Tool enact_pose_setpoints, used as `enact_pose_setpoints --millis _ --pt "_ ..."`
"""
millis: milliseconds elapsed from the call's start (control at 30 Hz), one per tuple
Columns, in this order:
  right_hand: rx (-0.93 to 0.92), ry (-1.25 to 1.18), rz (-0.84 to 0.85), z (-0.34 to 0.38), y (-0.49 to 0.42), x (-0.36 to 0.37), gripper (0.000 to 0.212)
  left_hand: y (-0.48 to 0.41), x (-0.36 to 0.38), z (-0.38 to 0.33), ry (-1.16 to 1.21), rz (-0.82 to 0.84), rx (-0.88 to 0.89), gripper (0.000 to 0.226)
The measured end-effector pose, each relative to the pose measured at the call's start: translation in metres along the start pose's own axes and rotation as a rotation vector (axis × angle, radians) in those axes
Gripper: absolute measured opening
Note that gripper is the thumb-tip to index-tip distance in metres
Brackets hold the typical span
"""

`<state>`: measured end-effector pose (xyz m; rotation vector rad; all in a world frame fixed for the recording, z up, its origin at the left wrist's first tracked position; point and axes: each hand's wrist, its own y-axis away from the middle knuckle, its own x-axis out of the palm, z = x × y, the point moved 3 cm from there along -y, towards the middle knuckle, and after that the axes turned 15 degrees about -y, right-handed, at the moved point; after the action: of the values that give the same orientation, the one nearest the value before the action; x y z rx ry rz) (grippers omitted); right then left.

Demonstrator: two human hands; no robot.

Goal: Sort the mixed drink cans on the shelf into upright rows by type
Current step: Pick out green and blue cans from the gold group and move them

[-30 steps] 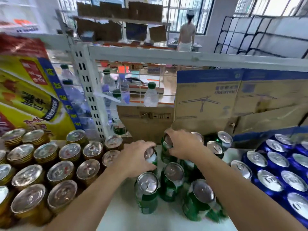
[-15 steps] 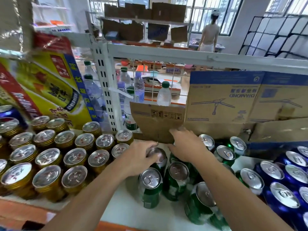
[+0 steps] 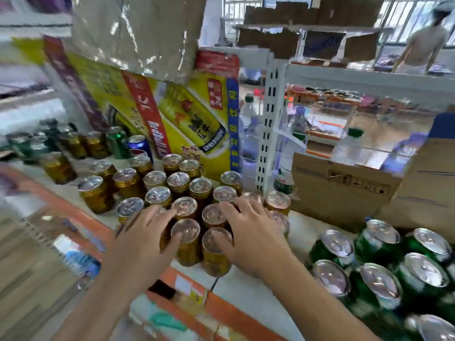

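Several gold cans (image 3: 179,183) stand upright in rows on the white shelf (image 3: 248,289). My left hand (image 3: 142,239) rests with spread fingers against the left side of the front gold cans. My right hand (image 3: 251,230) lies flat over the right side of the same group, fingers apart. Neither hand grips a can. Several green cans (image 3: 376,276) stand upright at the right. Farther left, a mixed cluster holds a green can (image 3: 117,143), a blue can (image 3: 138,143) and more gold cans (image 3: 94,194).
A yellow and red drink carton (image 3: 194,119) leans behind the gold cans. A white perforated upright (image 3: 269,124) divides the shelf bays. Cardboard boxes (image 3: 342,185) stand behind the green cans. The orange shelf edge (image 3: 221,308) runs along the front. A person stands far back right.
Both hands left the green cans and moved left onto the gold cans. The view swung left, bringing the mixed cluster at far left into sight.
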<state>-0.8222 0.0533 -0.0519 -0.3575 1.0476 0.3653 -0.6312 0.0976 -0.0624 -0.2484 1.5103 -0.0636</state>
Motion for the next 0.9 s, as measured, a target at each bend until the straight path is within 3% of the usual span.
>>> enact_pose_setpoints --millis 200,433,633,900 --pt "0.211 -0.075 -0.072 0.076 -0.048 0.055 0.053 0.008 0.007 0.115 0.034 -0.015 -0.14 0.05" --pt "0.219 -0.144 -0.075 0.176 -0.113 0.114 0.051 -0.014 0.013 0.233 0.025 -0.038 -0.12 0.046" --pt "0.348 -0.088 -0.182 0.212 -0.175 0.128 0.055 -0.051 0.023 0.313 0.013 -0.027 -0.171 0.051" --pt "0.287 -0.172 -0.154 0.245 -0.286 0.166 0.055 -0.131 0.045 0.379 -0.059 0.026 -0.132 0.053"
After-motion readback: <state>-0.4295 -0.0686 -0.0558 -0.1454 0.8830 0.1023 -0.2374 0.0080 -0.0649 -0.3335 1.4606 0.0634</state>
